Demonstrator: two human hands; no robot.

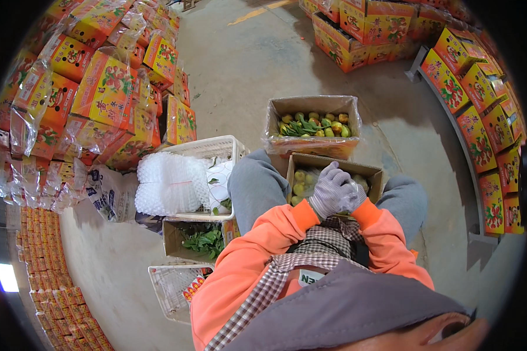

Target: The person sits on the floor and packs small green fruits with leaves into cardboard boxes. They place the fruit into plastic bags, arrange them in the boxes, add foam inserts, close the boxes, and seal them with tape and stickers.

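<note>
Both my hands wear pale striped knit gloves and meet above a cardboard box between my knees. My left hand lies across the front of my right hand and partly covers it. Thin clear plastic shows bunched at the fingers of both hands. Inside the box, green-yellow round fruits, which look like jujubes, sit under a clear plastic bag. My hands hide the middle of the box. Just beyond it stands a plastic-lined carton of green and reddish fruits, with green leaves on top.
At my left, a white plastic crate holds white foam netting. Behind it are a carton of leaves and another white crate. Printed fruit cartons are stacked left and far right; more cartons sit on a metal rack.
</note>
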